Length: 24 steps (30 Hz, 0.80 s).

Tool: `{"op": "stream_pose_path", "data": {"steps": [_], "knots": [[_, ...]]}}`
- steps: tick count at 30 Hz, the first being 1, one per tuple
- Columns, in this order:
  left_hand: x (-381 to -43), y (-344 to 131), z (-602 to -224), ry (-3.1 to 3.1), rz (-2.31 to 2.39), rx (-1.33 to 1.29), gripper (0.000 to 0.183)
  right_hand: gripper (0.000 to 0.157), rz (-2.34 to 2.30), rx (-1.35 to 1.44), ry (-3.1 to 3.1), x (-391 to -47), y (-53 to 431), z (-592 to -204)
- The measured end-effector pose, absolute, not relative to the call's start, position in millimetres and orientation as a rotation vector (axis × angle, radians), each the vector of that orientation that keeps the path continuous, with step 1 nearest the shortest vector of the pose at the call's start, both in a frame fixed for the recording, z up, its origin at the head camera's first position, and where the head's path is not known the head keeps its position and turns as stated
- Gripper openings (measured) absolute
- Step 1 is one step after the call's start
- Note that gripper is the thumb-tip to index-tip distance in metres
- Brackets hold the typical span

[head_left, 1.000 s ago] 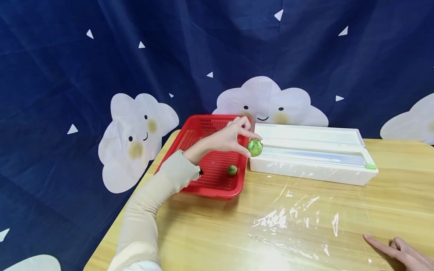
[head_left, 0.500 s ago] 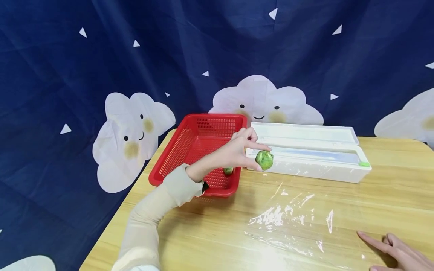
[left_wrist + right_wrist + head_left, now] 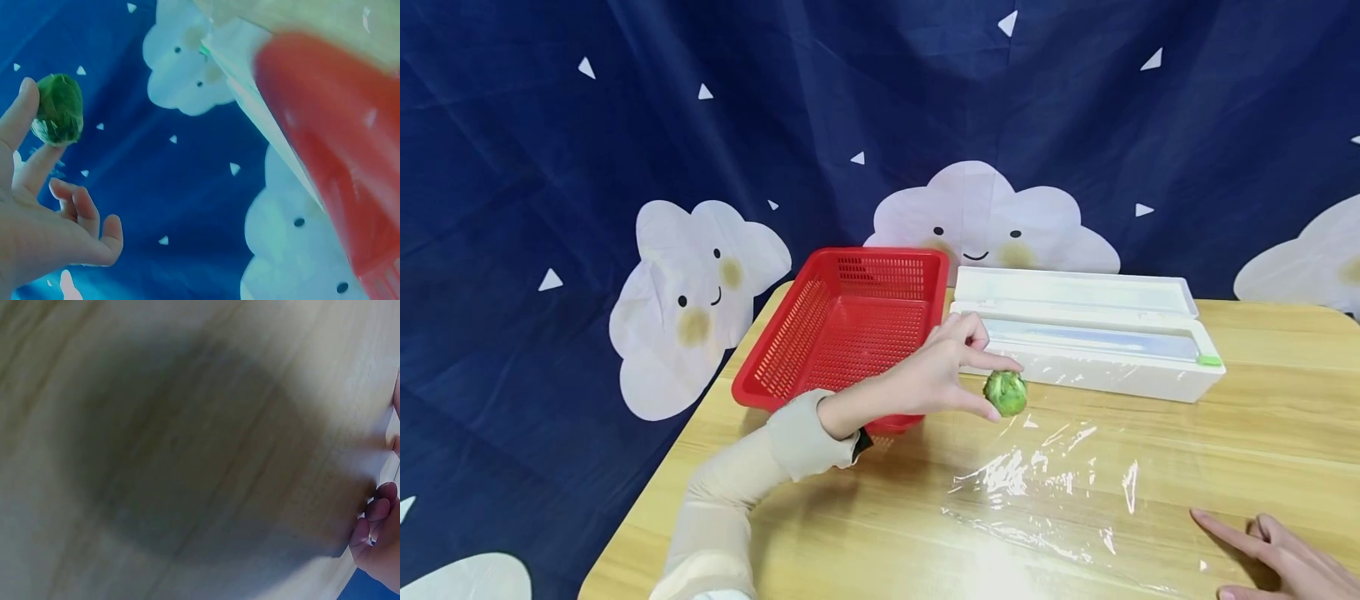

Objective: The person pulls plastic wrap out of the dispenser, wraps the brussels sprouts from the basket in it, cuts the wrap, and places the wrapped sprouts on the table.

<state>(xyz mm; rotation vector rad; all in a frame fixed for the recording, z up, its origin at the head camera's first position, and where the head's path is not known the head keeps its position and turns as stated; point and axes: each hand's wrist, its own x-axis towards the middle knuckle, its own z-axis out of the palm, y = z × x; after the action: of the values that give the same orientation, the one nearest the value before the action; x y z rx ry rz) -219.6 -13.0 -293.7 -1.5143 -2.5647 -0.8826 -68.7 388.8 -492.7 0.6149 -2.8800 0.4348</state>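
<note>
Between thumb and index finger, my left hand [image 3: 942, 371] pinches a green Brussels sprout [image 3: 1005, 393] in the air, in front of the white box and above the table. The left wrist view shows the same Brussels sprout [image 3: 59, 109] at the fingertips, with the other fingers curled and apart from it. A sheet of clear plastic wrap [image 3: 1045, 483] lies on the table, shiny and creased. At its right side rests my right hand [image 3: 1285, 554], index finger extended and the other fingers bent. In the right wrist view, this hand [image 3: 381, 531] shows only partly, at the right edge.
A red perforated basket [image 3: 880, 333] stands behind my left forearm, which hides its near part. To its right is a long white cling-film box [image 3: 1105, 379], lid raised, with a green piece at its right end. A blue cloud-printed curtain [image 3: 820, 100] hangs behind the wooden table [image 3: 1285, 417].
My left hand has carried the Brussels sprout right and toward me, away from the basket. Another sprout in the basket is now hidden behind my hand and wrist. My right hand stays in place.
</note>
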Motion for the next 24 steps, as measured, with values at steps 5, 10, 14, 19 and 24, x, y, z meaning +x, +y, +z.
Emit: {"op": "stream_pose_path", "data": {"steps": [5,10,14,19,24], "knots": [[-205.1,-6.2,-300.6,-2.591,-0.97,-1.483,0.049,0.099,0.425,0.589,-2.947,-68.2,388.2,-489.0],[-193.1,5.7,-311.2,-2.636,-0.949,-1.511,0.05,0.099,0.435,0.582,-2.971,-67.5,387.2,-487.5],[-188.0,18.5,-321.9,-2.698,-0.893,-1.505,0.051,0.097,0.444,0.582,-2.948,-66.7,385.0,-486.7],[-184.5,34.6,-337.6,-2.787,-0.895,-1.474,0.053,0.089,0.504,0.566,-2.967,-63.4,382.7,-483.7],[-187.3,51.6,-359.9,-2.835,-0.847,-1.424,0.054,0.08,0.5,0.565,-2.992,-64.0,376.3,-475.0]]}}
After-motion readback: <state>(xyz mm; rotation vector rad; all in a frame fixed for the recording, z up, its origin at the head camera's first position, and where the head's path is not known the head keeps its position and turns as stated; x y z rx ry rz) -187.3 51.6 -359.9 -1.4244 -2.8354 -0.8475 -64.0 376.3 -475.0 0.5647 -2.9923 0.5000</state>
